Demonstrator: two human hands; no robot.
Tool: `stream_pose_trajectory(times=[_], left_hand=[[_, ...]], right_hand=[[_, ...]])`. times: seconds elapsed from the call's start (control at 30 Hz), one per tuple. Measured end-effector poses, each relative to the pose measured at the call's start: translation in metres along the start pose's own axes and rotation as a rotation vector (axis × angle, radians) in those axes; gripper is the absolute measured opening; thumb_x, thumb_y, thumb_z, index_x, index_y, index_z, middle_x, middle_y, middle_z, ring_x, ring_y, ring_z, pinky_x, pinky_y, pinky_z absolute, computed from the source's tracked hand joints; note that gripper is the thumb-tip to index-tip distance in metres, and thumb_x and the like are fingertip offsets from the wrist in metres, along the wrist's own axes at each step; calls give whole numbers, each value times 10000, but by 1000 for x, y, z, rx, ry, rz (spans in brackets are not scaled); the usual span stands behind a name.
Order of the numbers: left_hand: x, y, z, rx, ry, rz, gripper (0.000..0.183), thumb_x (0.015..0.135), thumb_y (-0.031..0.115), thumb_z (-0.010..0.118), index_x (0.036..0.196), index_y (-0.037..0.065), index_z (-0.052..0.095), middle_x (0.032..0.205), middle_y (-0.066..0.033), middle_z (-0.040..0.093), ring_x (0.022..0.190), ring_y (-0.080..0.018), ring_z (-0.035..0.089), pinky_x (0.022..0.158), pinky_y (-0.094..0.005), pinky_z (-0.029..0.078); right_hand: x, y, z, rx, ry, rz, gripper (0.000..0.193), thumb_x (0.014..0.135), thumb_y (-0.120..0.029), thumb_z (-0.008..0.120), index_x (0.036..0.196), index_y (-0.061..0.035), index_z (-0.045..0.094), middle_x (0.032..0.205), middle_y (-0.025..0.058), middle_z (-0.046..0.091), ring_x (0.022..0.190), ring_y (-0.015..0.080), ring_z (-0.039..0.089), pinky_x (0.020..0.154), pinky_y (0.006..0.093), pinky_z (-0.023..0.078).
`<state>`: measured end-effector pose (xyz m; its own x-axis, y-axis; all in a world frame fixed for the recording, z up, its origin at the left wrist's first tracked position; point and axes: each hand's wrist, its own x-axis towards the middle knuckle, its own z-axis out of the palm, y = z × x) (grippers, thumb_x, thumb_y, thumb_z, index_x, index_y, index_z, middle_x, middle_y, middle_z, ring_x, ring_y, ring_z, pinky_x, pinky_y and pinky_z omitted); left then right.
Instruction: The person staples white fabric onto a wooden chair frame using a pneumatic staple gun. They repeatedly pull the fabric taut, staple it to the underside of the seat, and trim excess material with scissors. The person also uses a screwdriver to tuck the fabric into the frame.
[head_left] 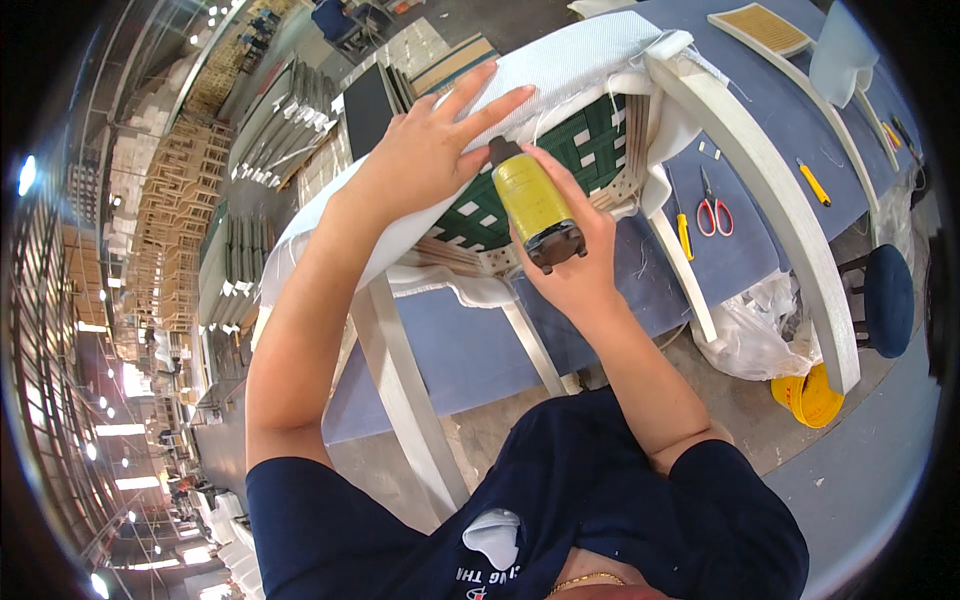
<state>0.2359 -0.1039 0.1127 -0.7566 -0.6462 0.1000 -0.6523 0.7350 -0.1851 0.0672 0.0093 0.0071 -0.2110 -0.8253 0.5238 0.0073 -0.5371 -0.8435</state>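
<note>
My right hand (583,245) is wrapped round a yellow-green staple gun (532,198) with a black end cap. Its dark nose points away from me, at the inner edge of a chair seat. The chair lies upturned, with its pale wooden legs (765,170) sticking out toward me. Over the seat's rim runs white fabric (570,58); dark green webbing (580,140) crosses the frame inside. My left hand (425,150) rests on the fabric, fingers spread, its thumb close to the gun's nose. The gun's trigger is hidden from view.
A blue-covered table (440,350) carries the chair. To the right on it lie red-handled scissors (714,215), a yellow tool (684,235) and a yellow cutter (814,184). Beyond stand a plastic bag (750,335), a yellow bucket (810,397) and a blue stool (888,300).
</note>
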Motion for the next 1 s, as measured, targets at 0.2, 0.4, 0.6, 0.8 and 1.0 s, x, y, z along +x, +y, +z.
stream_pose_trajectory(times=[0.2,0.4,0.6,0.8,1.0], left_hand=[[1,1,-4,-44,-21,-11,978,840,18,751,1664,386,374,1745,-110,312,1278,-426,606,1090,-526,532],[-1,5,-9,-52,-89,-47,1055,777,-15,762,1672,376,364,1769,-124,255,1373,-440,550,1130,-543,499],[26,-43,-22,-524,-162,37,860,912,240,783,1676,291,391,1715,-97,402,1436,-372,529,1216,-498,419],[54,-99,22,-776,-367,-705,878,1035,771,433,1507,55,620,1489,-175,639,1320,-308,620,1107,-448,471],[39,-83,23,-657,-348,-725,875,1071,743,357,1440,10,661,1456,-264,645,1366,-380,603,1146,-451,451]], right_hand=[[-3,4,5,-57,-3,-32,671,810,45,753,1459,-49,616,1193,165,767,1073,301,791,904,333,587],[-4,4,9,-39,-5,-52,679,806,58,754,1463,-45,615,1145,181,776,1060,287,797,910,325,586],[-10,4,-9,-38,33,-61,606,861,43,752,1450,-13,622,1156,152,789,1032,176,781,920,304,578],[-12,6,-21,-62,95,-56,592,894,24,752,1467,-24,606,1245,154,760,1109,198,754,983,326,556],[-5,2,-33,-66,164,-11,543,936,7,742,1460,21,599,1348,144,720,1199,171,688,1078,340,506]])
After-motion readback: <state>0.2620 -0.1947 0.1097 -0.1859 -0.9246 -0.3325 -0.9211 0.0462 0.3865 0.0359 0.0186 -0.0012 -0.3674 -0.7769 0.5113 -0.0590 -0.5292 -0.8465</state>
